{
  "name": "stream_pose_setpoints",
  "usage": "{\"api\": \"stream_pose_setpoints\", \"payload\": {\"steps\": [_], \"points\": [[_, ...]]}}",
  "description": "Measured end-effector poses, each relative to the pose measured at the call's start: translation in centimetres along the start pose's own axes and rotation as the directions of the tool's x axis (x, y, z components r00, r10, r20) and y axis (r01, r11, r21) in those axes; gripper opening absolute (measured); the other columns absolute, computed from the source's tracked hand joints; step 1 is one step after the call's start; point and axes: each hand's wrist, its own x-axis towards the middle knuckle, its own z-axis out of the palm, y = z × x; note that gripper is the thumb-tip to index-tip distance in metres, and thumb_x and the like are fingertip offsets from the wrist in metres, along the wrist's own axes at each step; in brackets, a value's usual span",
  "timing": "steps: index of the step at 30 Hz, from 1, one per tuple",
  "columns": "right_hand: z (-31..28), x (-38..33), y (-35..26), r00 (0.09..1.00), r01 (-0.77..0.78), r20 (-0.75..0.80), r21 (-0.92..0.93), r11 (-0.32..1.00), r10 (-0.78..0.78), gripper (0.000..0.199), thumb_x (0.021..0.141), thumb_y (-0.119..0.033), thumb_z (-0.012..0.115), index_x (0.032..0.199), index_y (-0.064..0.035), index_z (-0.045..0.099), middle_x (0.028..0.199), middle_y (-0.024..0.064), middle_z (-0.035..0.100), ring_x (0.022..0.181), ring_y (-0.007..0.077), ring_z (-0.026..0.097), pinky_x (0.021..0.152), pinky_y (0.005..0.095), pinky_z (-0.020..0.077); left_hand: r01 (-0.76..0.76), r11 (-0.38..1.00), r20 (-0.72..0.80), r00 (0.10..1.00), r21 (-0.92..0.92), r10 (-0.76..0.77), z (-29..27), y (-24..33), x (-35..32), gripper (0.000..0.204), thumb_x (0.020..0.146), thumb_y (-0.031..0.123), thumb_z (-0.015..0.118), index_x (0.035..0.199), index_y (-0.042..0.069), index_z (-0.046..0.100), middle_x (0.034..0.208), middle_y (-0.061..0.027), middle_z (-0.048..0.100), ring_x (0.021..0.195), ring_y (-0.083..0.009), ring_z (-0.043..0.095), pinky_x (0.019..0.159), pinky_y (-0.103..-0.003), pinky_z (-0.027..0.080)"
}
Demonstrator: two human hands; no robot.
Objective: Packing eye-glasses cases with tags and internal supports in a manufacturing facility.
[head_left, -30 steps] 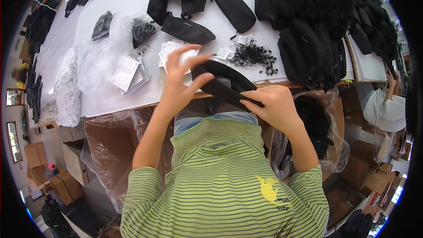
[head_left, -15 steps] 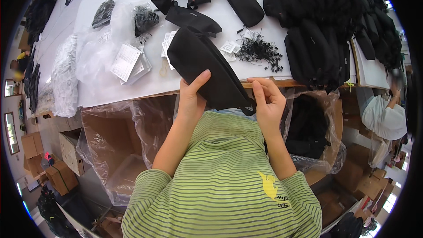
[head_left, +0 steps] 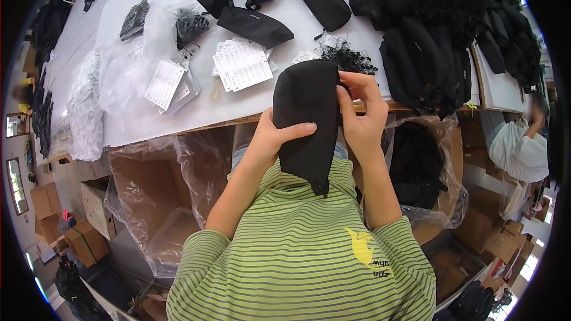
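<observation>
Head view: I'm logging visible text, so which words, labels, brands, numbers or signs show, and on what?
Green striped shirt: dark letters, upside down beside a yellow figure, not quoted here.
Middle white tags: dense print, too small to read.
Left white tags: likewise too small.
Black pouches beyond the tags: some tiny pale marks, unreadable.
Held pouch: no text on the visible side.

Short dark lettering stood upside down on the green striped shirt, beside a yellow motif. On the desk, a fan of white tags and a second tag stack bore fine print, too small to read. A black pouch carried a tiny pale mark, likewise illegible.
</observation>
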Motion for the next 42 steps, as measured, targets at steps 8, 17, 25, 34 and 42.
{"api": "stream_pose_setpoints", "payload": {"steps": [8, 17, 25, 34, 42], "points": [[-1.5, 0.9, -1.3, 0.959, 0.283, 0.082, -0.382, 0.88, -0.273, 0.011, 0.08, -0.005, 0.069, 0.091, -0.0068, 0.066, 0.073, 0.0037, 0.059, 0.057, 0.0187, 0.055, 0.051, 0.0284, 0.0414, 0.01, 0.995, -0.037, 0.999, -0.094, -0.014, 0.1, 0.1, 0.0, 0.044, 0.073, 0.009, 0.075, 0.112, -0.003, 0.057, 0.098, -0.0102, 0.066, 0.083, -0.016, 0.065, 0.074, -0.028, 0.054], [-1.7, -1.6, -4.2, 0.793, 0.459, 0.496, -0.107, 0.882, -0.352, 0.021, 0.07, 0.0, 0.066, 0.09, -0.006, 0.065, 0.07, 0.0038, 0.054, 0.057, 0.0205, 0.055, 0.05, 0.0309, 0.0428, 0.058, 0.844, -0.029, 0.996, -0.534, -0.087, -2.9, 2.2, 2.9, 0.022, 0.085, 0.013, 0.064, 0.102, -0.001, 0.063, 0.089, -0.0111, 0.069, 0.074, -0.0186, 0.068, 0.066, -0.03, 0.059], [-0.6, -1.6, -4.8, 0.829, 0.405, 0.465, -0.114, 0.907, -0.311, 0.016, 0.073, -0.005, 0.069, 0.088, -0.0051, 0.062, 0.069, 0.0048, 0.053, 0.057, 0.0212, 0.054, 0.051, 0.0311, 0.0424, -0.023, 0.85, -0.074, 0.997, -0.526, -0.018, -2.9, 2.0, 2.2, 0.02, 0.09, 0.015, 0.058, 0.101, -0.002, 0.062, 0.085, -0.0134, 0.069, 0.068, -0.0202, 0.069, 0.058, -0.029, 0.06], [-0.7, -1.8, -5.1, 0.823, 0.393, 0.456, -0.03, 0.919, -0.338, 0.014, 0.074, -0.005, 0.07, 0.085, -0.0046, 0.061, 0.069, 0.0061, 0.054, 0.058, 0.0237, 0.053, 0.051, 0.0311, 0.0424, -0.011, 0.797, 0.083, 0.994, -0.604, 0.076, -4.1, 1.7, 2.5, 0.024, 0.091, 0.021, 0.057, 0.104, 0.001, 0.06, 0.087, -0.0156, 0.065, 0.072, -0.0218, 0.066, 0.055, -0.027, 0.055], [-0.5, -2.0, -5.4, 0.871, 0.431, 0.428, -0.432, 0.792, -0.241, 0.054, 0.068, -0.018, 0.075, 0.12, -0.0206, 0.063, 0.121, 0.0026, 0.055, 0.114, 0.0261, 0.047, 0.095, 0.0442, 0.0328, -0.183, 0.905, -0.28, 0.957, -0.385, 0.074, -1.6, 2.1, 1.3, 0.026, 0.09, 0.016, 0.06, 0.111, 0.001, 0.059, 0.108, -0.0077, 0.066, 0.098, -0.0173, 0.064, 0.085, -0.032, 0.052]]}}
